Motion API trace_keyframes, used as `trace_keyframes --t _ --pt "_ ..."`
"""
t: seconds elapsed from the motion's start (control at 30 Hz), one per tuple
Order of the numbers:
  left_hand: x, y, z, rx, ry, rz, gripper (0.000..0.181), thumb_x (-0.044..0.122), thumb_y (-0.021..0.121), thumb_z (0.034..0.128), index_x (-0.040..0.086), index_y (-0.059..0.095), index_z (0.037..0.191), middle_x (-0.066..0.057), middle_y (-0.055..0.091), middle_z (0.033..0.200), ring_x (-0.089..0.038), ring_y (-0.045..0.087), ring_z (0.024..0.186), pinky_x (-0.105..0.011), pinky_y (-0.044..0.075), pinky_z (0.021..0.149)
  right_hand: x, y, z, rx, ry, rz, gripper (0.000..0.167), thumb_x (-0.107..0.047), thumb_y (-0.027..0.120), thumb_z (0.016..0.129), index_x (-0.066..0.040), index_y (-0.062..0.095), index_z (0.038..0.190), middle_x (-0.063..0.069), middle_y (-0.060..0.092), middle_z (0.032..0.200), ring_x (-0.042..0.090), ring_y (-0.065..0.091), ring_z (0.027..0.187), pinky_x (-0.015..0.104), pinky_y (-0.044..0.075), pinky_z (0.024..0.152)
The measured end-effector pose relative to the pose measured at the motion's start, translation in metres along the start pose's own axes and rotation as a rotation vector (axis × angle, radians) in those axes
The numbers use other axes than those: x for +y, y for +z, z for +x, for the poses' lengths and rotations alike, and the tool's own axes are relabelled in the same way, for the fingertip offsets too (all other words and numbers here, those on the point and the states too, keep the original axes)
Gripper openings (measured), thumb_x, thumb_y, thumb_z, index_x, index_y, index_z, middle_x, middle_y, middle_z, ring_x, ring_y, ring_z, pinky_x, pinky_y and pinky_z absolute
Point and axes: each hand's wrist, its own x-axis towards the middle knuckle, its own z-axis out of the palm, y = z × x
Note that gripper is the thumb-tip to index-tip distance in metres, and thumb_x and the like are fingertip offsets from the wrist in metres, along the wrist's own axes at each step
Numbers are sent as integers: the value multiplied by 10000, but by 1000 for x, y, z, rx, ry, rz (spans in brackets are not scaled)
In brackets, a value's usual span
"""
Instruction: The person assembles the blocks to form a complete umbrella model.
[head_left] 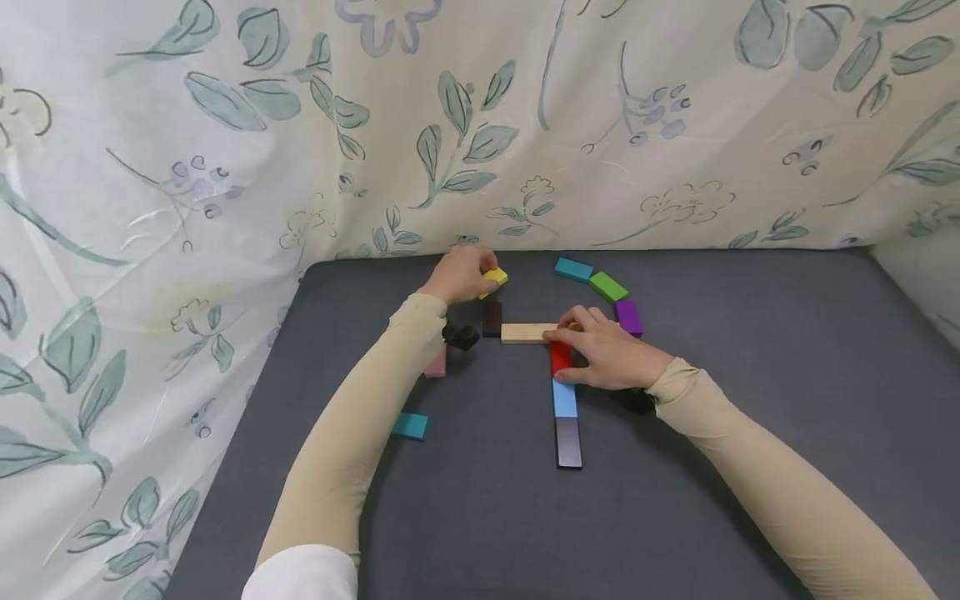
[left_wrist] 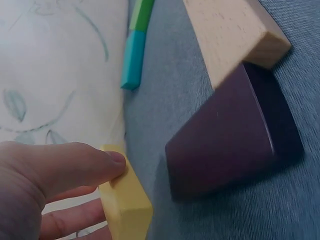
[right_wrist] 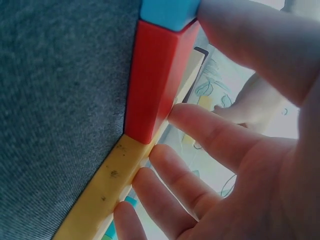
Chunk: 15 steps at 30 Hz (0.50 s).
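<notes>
At the table's far side my left hand (head_left: 459,273) pinches a yellow block (head_left: 496,277) between thumb and fingers. In the left wrist view that yellow block (left_wrist: 125,205) is near a dark brown block (left_wrist: 225,135). The brown block touches the end of a plain wooden block (head_left: 525,333). My right hand (head_left: 611,354) is spread over the row. Its fingertips touch the far side of the wood, seen in the right wrist view, and its thumb is by the junction of a red block (right_wrist: 155,80) and a light blue block (head_left: 565,400).
A grey-purple block (head_left: 568,442) continues the column toward me. Purple (head_left: 628,318), green (head_left: 608,287) and teal (head_left: 573,268) blocks curve beyond my right hand. Beside my left arm lie a pink block (head_left: 436,363) and another teal block (head_left: 411,426). Patterned cloth (head_left: 465,150) hangs behind the table.
</notes>
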Motion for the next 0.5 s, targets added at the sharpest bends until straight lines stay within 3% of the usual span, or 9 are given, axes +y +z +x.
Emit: trace_keyframes --t 0.5 --pt "11 20 26 -36 21 37 330 279 769 957 103 697 1227 -92 662 1230 -255 629 1093 -427 532 965 4 3 3 18 12 -7 594 -310 809 910 -76 629 1426 166 529 1319 292 487 1064 353 424 784"
